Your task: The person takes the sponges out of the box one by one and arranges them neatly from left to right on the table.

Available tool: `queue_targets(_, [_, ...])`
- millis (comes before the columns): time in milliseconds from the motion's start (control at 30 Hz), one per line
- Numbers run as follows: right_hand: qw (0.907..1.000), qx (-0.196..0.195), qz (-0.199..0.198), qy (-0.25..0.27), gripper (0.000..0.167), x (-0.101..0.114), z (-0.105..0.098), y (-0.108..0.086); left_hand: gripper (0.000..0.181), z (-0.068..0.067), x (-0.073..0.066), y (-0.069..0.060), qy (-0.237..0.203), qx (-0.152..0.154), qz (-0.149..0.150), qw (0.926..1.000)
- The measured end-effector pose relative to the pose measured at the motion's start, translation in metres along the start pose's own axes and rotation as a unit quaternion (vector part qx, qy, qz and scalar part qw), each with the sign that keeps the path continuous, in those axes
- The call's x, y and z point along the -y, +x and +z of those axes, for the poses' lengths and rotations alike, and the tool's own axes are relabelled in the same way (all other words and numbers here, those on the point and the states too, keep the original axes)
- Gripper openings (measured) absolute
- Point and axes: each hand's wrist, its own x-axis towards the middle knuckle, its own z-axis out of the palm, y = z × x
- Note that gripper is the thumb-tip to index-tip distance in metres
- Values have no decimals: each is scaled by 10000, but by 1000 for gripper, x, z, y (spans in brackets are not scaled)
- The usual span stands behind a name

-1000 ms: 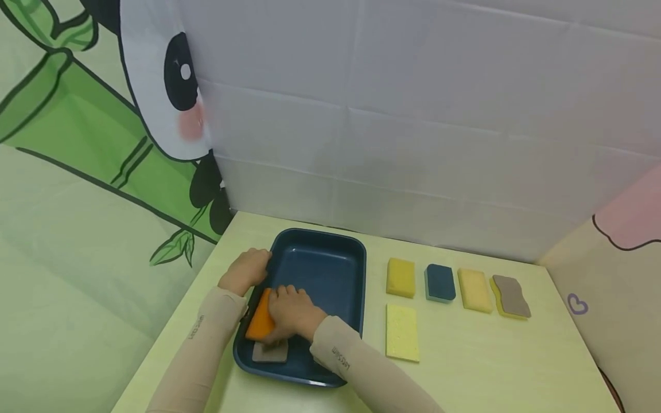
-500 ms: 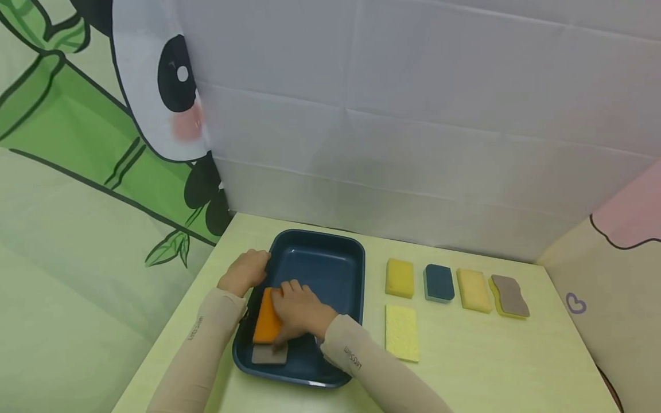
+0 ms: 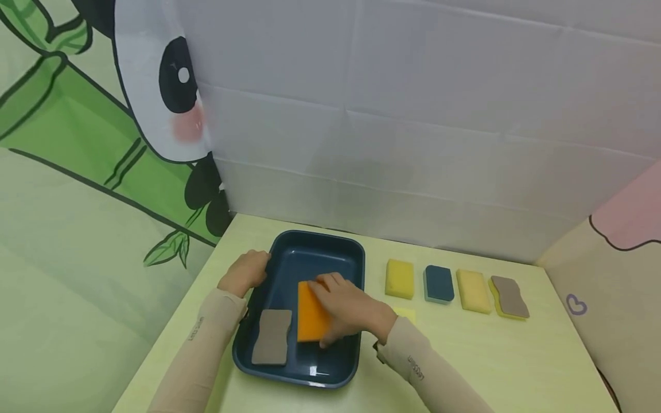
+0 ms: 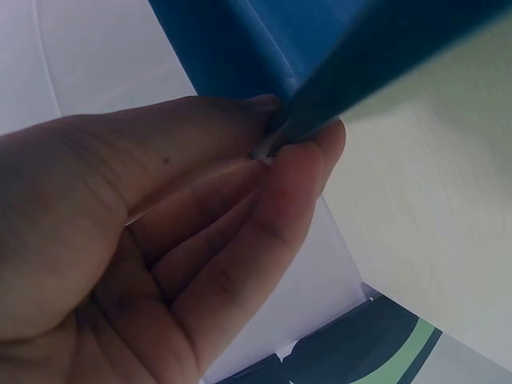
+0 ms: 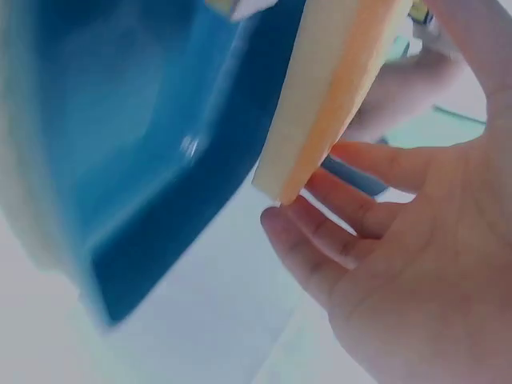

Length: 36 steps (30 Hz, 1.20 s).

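My left hand (image 3: 245,273) pinches the left rim of a dark blue rectangular tray (image 3: 322,264). The left wrist view shows the thumb and fingers of this hand (image 4: 200,240) closed on the tray's edge. Over the tray's right half, my right hand (image 3: 350,307) holds an orange sponge (image 3: 311,315) by its edges. In the right wrist view the sponge (image 5: 320,100) has a cream layer and an orange layer, and stands tilted between thumb and fingers. A grey wavy-edged sponge (image 3: 272,338) lies flat in the tray's near left corner.
Right of the tray, a row holds a yellow sponge (image 3: 400,279), a dark blue sponge (image 3: 439,284), a pale yellow sponge (image 3: 474,291) and a grey-topped sponge (image 3: 509,297). A light yellow sponge (image 3: 405,314) is mostly hidden behind my right arm. A fabric wall (image 3: 413,132) rises behind the table.
My right hand has carried the orange sponge rightward, off the grey sponge, which now shows fully. My left hand keeps its place on the tray rim.
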Motion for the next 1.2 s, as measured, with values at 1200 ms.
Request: queue_targets(1200, [9842,-266,1053,1400,113,-187,43,-201,28,4,-16,8,-210,-78,-260,9994])
